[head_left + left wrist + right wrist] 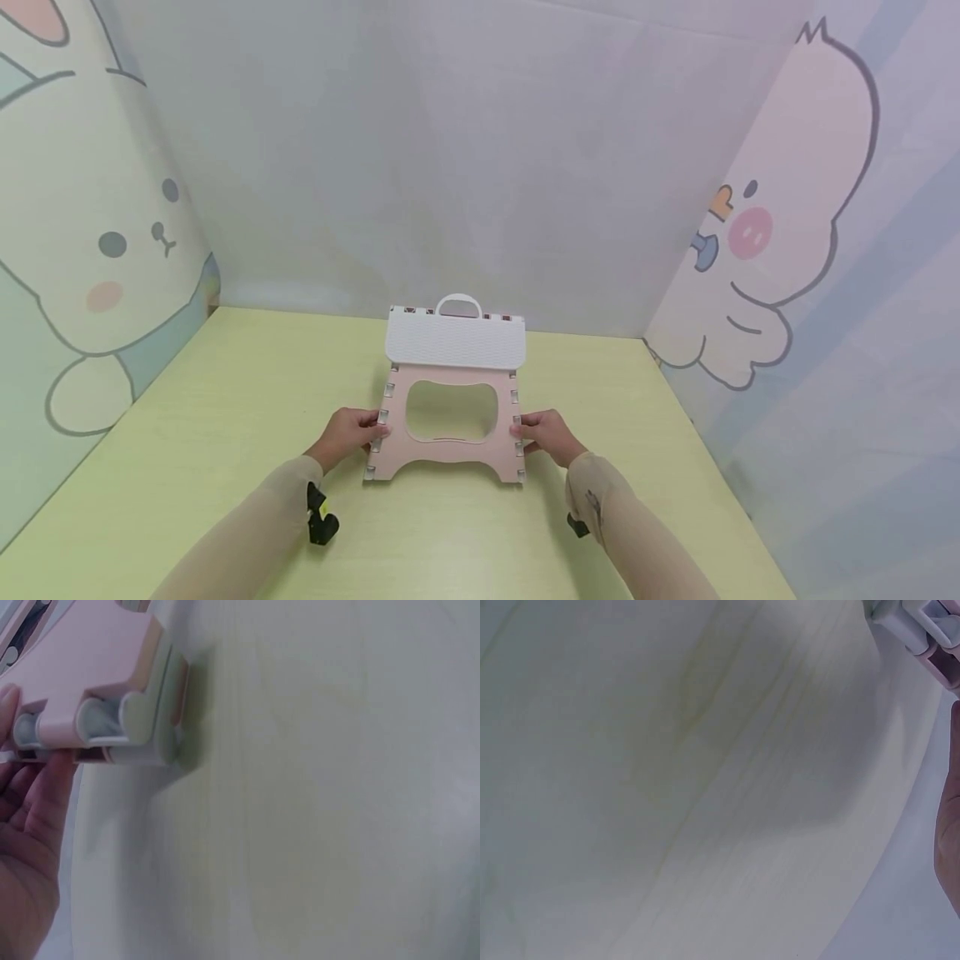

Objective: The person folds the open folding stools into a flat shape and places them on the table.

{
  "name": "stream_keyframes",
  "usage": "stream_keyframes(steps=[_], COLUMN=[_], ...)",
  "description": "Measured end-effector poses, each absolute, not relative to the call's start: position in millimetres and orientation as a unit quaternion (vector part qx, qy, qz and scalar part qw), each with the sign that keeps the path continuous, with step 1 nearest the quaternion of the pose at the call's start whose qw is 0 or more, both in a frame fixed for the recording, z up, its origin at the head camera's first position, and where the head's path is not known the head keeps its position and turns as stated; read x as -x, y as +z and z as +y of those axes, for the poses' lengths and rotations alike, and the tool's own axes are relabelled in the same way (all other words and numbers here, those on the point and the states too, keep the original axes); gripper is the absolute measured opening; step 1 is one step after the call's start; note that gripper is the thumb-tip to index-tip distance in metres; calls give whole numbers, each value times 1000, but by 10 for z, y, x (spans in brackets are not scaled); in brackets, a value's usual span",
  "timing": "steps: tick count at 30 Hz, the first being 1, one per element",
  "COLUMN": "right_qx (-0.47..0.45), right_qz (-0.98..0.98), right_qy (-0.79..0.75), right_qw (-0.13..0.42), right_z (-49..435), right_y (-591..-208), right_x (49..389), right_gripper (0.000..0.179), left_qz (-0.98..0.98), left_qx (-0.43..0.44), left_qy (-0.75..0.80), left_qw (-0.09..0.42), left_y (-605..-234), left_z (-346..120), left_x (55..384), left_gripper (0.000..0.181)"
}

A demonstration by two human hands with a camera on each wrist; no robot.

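A folding step stool (453,452), folded, has a pink leg panel and a white top part (455,342) with a white carry handle (459,297) at its far end. My left hand (348,433) grips its left side edge, thumb on the pink face and fingers behind. On the opposite side edge, my right hand (551,435) holds it in the same manner. The left wrist view shows a pink corner with pale hinge barrels (101,718) above the fingers. In the right wrist view only a small stool corner (922,626) and part of the hand show.
The stool is over a pale yellow table (270,367). A grey-white cloth (420,167) hangs behind, with a cartoon rabbit (112,192) on the left side and a cartoon chick (787,208) on the right. Black wrist mounts (322,521) sit under the sleeves.
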State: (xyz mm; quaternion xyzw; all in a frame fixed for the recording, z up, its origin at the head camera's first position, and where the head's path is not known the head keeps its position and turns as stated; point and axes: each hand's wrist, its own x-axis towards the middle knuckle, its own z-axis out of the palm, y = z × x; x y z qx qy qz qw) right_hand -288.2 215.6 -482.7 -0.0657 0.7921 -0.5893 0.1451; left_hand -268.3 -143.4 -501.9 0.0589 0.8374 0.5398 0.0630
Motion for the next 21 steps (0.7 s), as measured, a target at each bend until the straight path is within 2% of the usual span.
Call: stream_keyframes(steps=[13,21], right_qx=[55,57], right_qz=[825,828], right_qy=[-548,-543], right_qw=[126,127], right_z=[2107,2118], right_y=[-4784,-4855], right_x=[2838,2864], right_gripper=[30,31], left_qz=[838,852], left_qx=[-71,-40], left_qy=[538,519], left_qw=[56,62], left_y=[-5028,-5042], left_z=[-1482,-1450], left_x=[2659,2655], left_gripper=[32,34])
